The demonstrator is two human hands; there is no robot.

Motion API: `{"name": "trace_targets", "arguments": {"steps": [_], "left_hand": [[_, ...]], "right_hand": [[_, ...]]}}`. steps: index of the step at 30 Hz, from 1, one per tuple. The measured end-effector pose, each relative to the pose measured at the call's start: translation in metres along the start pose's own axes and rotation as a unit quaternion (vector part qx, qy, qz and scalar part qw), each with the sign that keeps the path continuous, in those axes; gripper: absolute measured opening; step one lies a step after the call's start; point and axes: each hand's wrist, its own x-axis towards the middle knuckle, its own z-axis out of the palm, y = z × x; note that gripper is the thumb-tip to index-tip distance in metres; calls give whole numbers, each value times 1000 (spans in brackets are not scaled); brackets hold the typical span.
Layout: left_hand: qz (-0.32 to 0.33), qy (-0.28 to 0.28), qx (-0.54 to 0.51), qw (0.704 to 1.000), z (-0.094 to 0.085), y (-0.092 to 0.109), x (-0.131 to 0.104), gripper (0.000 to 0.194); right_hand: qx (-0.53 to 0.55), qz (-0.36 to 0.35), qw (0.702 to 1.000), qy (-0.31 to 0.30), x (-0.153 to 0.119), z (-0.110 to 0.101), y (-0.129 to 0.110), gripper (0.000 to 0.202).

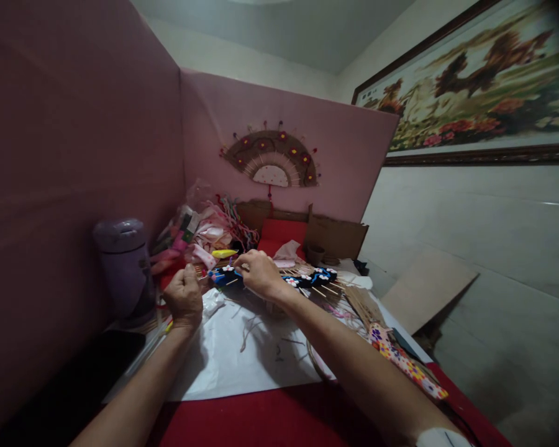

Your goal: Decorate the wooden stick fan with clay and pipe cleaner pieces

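Has a bare left hand [184, 298] and a bare right hand [263, 276], rounded at the knuckles. Runs back into a bare left forearm [137, 385] and a bare right forearm [349, 347], both slim at the wrist and broadening toward the elbow. Wears something white [438, 437] near the right elbow, curve-edged, dark-lined, too cropped to tell as sleeve or patch.

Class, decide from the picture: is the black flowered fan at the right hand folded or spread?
Spread: the black flowered fan reaches out to both sides of the right hand, its thin sticks splayed apart.
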Motion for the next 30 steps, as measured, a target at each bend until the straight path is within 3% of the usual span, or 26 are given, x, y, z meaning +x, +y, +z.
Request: {"name": "trace_targets", "arguments": {"steps": [3, 6, 9, 11, 14, 16, 19, 23, 30], "left_hand": [[70, -71, -26, 995, -3, 14, -20, 41], [168, -178, -40, 969, -5, 33, -55, 42], [396, -299, -5, 868, -7, 50, -84, 39], [446, -333, 32, 830, -9, 56, -90, 36], [419, -380, 146, 811, -11, 56, -80, 35], [390, -435, 234, 777, -11, 52, -72, 32], [373, -473, 283, 746, -8, 45, -67, 18], [343, -471, 317, 748, -2, 36, -67, 25], [285, -470, 358, 755, -6, 25, -49, 30]], "right_hand": [[51, 20, 994, 97, -14, -15, 5, 20], [115, 40, 976, 183, -36, -30, 12, 19], [174, 72, 960, 209, -63, -38, 16, 22], [201, 87, 950, 223, -82, -38, 17, 24], [209, 107, 937, 257, -107, -27, 19, 25], [208, 114, 927, 289, -120, -14, 21, 23], [195, 110, 921, 319, -133, 5, 27, 20], [156, 76, 936, 308, -141, 18, 34, 18], [124, 54, 945, 298, -145, 19, 35, 17]]}}
